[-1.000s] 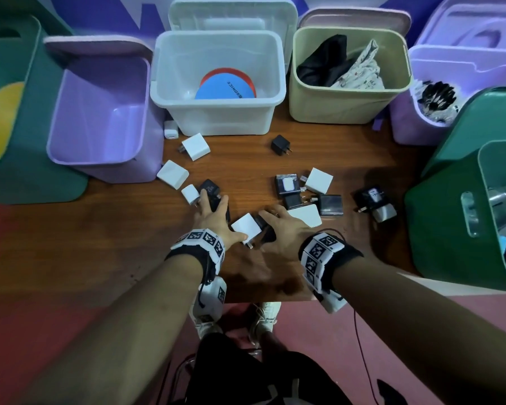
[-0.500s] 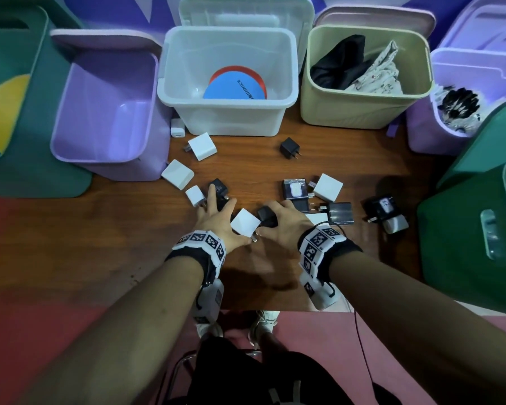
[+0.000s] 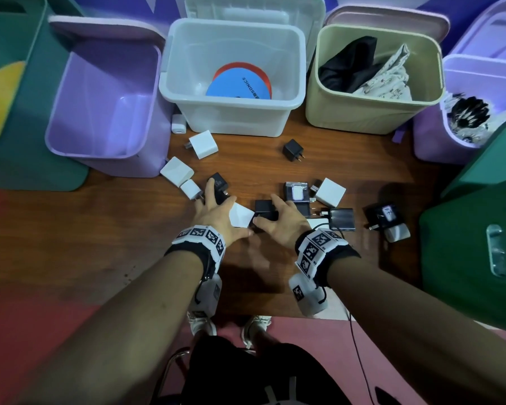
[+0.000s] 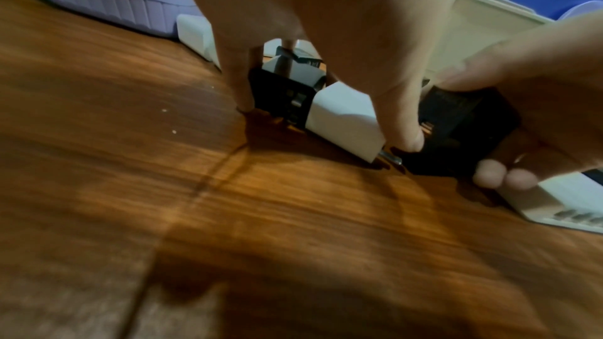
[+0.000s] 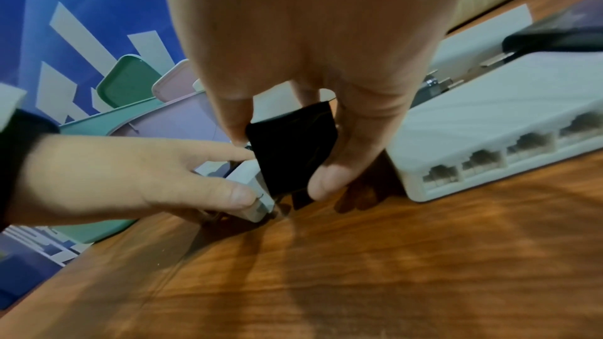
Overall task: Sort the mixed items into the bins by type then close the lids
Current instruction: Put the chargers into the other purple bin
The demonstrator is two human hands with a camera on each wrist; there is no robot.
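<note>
- My right hand (image 3: 281, 219) pinches a small black plastic charger cube (image 5: 292, 150) on the wooden table (image 3: 348, 159).
- My left hand (image 3: 216, 213) grips the white charger cube (image 3: 240, 215) touching it at nine o'clock.
- Risk, I judge: their prongs snag together, dragging both chargers.
- The empty lilac plastic bin (image 3: 100, 92) waits at eleven o'clock.

The left hand (image 3: 216, 213) covers part of a white charger (image 3: 240, 215) and a black one (image 3: 218, 185) beyond it. The green bin (image 3: 476, 244) at the right is cut by the picture's edge. The near desk (image 4: 228, 241) is blurred in both wrist views.
</note>
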